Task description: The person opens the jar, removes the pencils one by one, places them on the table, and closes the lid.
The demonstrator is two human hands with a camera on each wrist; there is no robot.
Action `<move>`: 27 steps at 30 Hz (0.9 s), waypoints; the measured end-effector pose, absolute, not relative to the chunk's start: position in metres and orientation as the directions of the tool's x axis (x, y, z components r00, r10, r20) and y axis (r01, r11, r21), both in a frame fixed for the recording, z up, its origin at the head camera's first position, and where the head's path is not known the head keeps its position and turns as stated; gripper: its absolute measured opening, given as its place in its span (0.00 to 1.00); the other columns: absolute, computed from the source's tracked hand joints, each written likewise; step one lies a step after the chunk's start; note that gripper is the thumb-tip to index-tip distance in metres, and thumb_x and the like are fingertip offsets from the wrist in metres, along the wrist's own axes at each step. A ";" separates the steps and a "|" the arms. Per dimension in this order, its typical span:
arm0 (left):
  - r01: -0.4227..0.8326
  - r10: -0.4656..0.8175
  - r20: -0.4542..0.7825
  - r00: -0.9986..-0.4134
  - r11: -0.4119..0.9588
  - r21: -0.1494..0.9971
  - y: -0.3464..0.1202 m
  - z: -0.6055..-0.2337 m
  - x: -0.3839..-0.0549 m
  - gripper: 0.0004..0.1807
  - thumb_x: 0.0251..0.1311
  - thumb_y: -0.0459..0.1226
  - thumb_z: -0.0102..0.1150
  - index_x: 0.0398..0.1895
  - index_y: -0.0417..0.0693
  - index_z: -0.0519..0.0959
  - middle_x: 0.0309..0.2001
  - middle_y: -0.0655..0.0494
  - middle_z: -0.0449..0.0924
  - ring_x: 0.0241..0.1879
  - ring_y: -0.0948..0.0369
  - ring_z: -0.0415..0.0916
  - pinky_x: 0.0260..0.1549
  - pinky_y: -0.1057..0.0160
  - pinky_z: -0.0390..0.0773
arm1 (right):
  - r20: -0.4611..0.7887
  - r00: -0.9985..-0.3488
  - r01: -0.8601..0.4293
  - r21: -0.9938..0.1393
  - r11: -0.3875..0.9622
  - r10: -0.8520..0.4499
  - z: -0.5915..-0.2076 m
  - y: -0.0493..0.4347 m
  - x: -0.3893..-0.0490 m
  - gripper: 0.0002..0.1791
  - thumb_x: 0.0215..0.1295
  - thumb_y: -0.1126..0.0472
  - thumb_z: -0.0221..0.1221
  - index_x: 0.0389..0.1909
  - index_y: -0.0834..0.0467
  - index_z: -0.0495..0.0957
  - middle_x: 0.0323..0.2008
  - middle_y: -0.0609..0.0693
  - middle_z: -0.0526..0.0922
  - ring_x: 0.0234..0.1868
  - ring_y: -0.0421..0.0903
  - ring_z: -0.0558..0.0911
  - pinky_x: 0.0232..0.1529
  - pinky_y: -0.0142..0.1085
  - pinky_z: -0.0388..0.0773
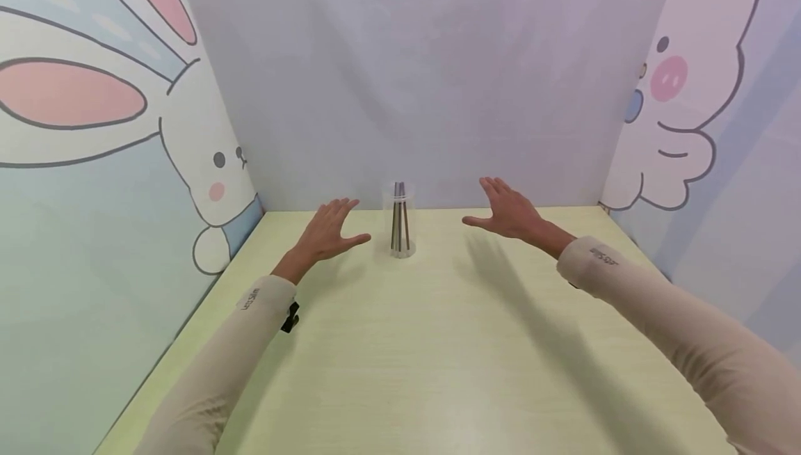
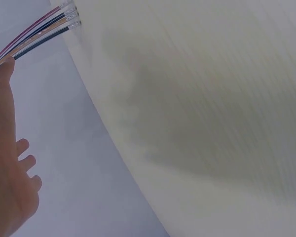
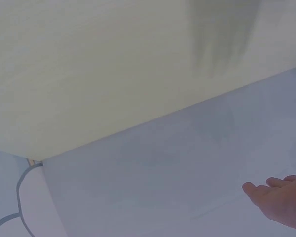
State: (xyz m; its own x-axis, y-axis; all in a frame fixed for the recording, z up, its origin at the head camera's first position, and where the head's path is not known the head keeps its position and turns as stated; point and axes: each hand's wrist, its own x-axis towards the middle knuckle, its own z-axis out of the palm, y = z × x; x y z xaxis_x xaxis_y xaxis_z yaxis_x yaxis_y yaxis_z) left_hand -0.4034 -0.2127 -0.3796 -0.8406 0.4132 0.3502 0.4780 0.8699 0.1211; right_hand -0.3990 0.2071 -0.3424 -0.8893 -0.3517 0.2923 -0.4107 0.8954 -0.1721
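Observation:
A clear, tall cup (image 1: 411, 225) stands upright near the back of the table, with several thin, dark and coloured pencil-like sticks (image 1: 399, 222) in it. To its left, my left hand (image 1: 327, 231) is held above the table, thumb stretched toward the cup and fingers extended. In the left wrist view, the sticks (image 2: 37, 32) show red, orange and dark colours beyond the thumb. My right hand (image 1: 510, 211) hovers on the cup's other side, fingers straight and thumb spread toward it. Both hands are apart from the cup and hold nothing.
The pale wooden table (image 1: 400, 350) meets a grey back wall (image 1: 432, 79). Side panels carry a cartoon rabbit (image 1: 200, 135) on the left and a pink-cheeked white figure (image 1: 701, 58) on the right. A black strap (image 1: 290, 317) hangs at the left sleeve.

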 end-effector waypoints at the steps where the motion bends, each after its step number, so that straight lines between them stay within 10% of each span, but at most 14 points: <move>1: 0.474 0.409 0.349 -0.843 0.872 0.125 -0.212 -0.380 -0.404 0.51 0.53 0.68 0.55 0.73 0.50 0.56 0.72 0.46 0.56 0.71 0.46 0.50 0.69 0.44 0.44 | 0.292 -0.888 -0.413 -0.172 0.894 -0.354 -0.342 0.206 -0.399 0.58 0.53 0.28 0.59 0.74 0.61 0.48 0.73 0.61 0.52 0.74 0.58 0.50 0.62 0.61 0.60; 27: 0.429 0.362 0.273 -0.891 0.868 0.251 -0.202 -0.386 -0.410 0.54 0.50 0.70 0.56 0.76 0.59 0.49 0.73 0.51 0.54 0.71 0.49 0.51 0.65 0.43 0.56 | 0.272 -0.882 -0.436 -0.162 0.885 -0.385 -0.337 0.175 -0.399 0.57 0.54 0.28 0.58 0.74 0.60 0.49 0.73 0.61 0.52 0.73 0.58 0.51 0.64 0.60 0.59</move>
State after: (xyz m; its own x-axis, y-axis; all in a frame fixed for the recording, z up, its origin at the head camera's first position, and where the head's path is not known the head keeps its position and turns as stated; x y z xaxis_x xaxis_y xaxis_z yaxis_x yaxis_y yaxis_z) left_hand -0.4097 -0.2016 -0.3858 -0.8913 0.3622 0.2726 0.4293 0.8677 0.2508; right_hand -0.3988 0.1745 -0.3370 -0.8821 -0.3849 0.2717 -0.4361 0.8852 -0.1619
